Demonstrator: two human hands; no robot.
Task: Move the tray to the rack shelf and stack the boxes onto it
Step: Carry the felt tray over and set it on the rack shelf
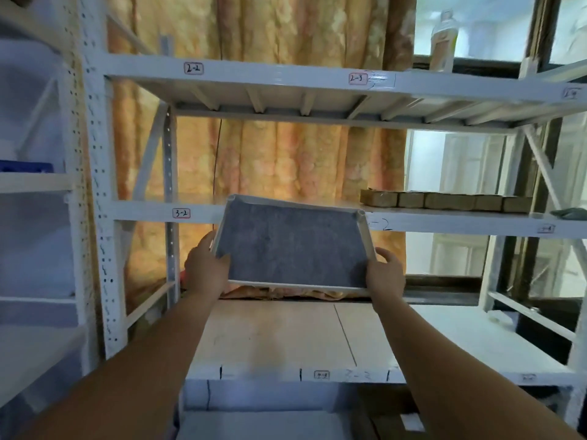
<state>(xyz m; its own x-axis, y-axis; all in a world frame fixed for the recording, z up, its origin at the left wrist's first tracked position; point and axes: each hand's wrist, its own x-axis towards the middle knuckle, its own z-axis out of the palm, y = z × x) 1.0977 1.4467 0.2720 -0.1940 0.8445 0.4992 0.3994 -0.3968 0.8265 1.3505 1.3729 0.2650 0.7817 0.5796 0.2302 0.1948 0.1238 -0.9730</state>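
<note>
Grip is two-handed: left hand [206, 265] and right hand [386, 274] each curl round a near corner of the tray [292, 246], held tilted before the rack shelf [143, 211]. It is probably stiff and light, so opposite edges suit it.

Arms out fwd; L hand [206, 265] & R hand [386, 274] both gripping.

matt grey felt-lined metal tray [293, 246]

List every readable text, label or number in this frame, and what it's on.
"2-2": left upper-beam label
"2-3": right upper-beam label
"3-2": middle-beam label
"-2": handwriting on the middle beam beside the tray; start hidden
Too blurred: lower-beam label, far-right labels, bottle print
</note>
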